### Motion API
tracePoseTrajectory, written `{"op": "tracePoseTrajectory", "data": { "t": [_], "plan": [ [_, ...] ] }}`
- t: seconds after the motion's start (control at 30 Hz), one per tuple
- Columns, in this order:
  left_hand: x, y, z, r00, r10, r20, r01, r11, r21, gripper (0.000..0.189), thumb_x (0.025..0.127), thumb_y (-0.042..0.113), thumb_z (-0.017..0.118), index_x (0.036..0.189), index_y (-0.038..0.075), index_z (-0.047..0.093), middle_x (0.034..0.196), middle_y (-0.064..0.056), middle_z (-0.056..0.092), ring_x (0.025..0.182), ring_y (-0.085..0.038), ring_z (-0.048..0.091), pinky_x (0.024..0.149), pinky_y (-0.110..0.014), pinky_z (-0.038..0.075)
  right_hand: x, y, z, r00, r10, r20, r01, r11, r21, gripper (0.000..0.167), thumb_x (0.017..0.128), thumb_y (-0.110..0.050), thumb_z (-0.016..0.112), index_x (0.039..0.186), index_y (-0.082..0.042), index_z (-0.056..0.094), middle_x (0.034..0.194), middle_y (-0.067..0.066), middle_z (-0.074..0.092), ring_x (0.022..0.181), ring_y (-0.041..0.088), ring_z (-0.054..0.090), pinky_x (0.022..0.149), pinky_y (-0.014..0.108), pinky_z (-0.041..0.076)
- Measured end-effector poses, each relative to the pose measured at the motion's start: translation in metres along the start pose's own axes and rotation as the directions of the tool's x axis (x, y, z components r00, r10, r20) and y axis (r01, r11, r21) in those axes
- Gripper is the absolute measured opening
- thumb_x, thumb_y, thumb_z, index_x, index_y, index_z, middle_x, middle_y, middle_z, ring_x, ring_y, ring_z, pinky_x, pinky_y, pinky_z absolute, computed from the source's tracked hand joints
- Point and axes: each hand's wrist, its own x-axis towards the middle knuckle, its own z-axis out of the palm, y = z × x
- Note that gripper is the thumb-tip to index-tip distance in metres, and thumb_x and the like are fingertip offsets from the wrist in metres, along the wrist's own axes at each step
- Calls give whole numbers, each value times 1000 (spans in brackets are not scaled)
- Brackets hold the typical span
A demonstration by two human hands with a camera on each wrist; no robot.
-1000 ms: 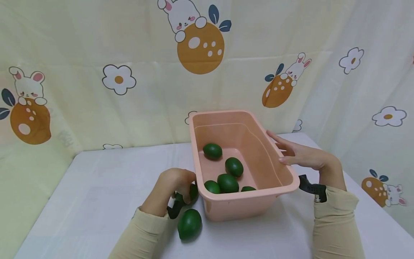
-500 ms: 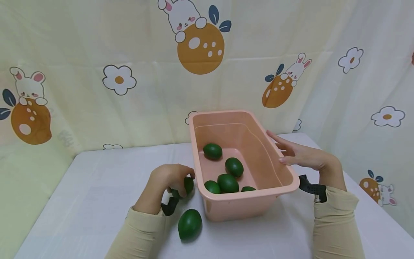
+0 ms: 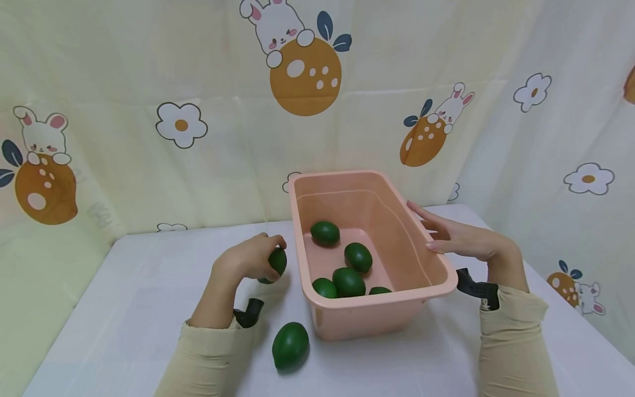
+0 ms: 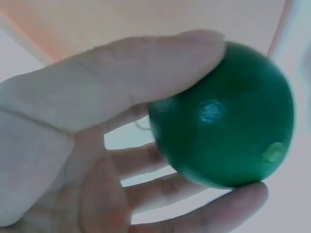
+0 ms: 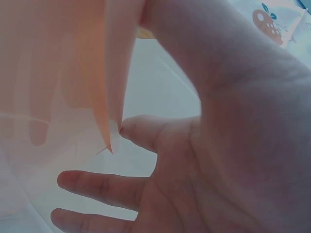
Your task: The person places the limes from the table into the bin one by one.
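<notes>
In the head view, my left hand (image 3: 245, 258) holds a dark green lime (image 3: 278, 262) to the left of a pink plastic tub (image 3: 367, 320). The left wrist view shows this lime (image 4: 223, 116) between the thumb and the fingertips, its pale stem end facing out. Inside the tub lie several more limes (image 3: 358, 257). Another lime (image 3: 290, 346) rests on the table by the tub's near left corner. My right hand (image 3: 461, 237) touches the tub's right rim, fingers stretched out; in the right wrist view its thumb tip meets the rim's edge.
A white-covered table (image 3: 149, 309) bears the tub. Behind and at the sides hangs a pale curtain (image 3: 223, 165) printed with rabbits, oranges and flowers. Black wrist straps (image 3: 478, 289) sit below both hands.
My left hand has moved away from the tub's side, leftward and farther back, carrying the lime. The right hand, the tub and the near lime have stayed in place.
</notes>
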Motion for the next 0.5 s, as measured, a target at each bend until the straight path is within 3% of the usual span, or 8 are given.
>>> {"op": "tracePoseTrajectory", "data": {
  "t": [0.1, 0.27, 0.4, 0.5],
  "plan": [
    [-3, -4, -6, 997, 19, -73, -20, 1000, -15, 59, 76, 15, 75, 130, 13, 51, 121, -14, 51, 100, -24, 54, 79, -38, 49, 0, 0, 0, 1000, 2, -1, -2, 1000, -5, 83, 91, -26, 56, 152, -38, 2, 160, 8, 9, 139, 50, 20, 97, 65, 37],
    [-8, -8, -15, 979, -10, -205, -8, 996, -89, 62, 79, 15, 73, 135, 11, 45, 126, -19, 47, 101, -31, 55, 79, -42, 51, 1, 0, 0, 1000, 1, -2, -1, 1000, -8, 82, 91, -26, 55, 152, -37, 2, 160, 7, 9, 139, 50, 20, 97, 65, 37],
    [-13, -7, -20, 944, -66, -324, 14, 987, -158, 64, 81, 17, 71, 137, 11, 42, 129, -22, 45, 104, -36, 56, 82, -46, 53, 0, 1, 0, 1000, 4, -2, -4, 1000, -12, 82, 91, -26, 55, 152, -38, 2, 160, 9, 9, 139, 51, 20, 98, 65, 37],
    [-16, -3, -24, 902, -114, -416, 29, 978, -205, 66, 83, 18, 70, 140, 11, 39, 133, -23, 41, 106, -40, 55, 83, -50, 54, 0, 1, 0, 1000, 3, -1, -3, 1000, -11, 82, 91, -26, 55, 152, -38, 2, 160, 9, 10, 139, 51, 20, 98, 65, 37]
  ]
}}
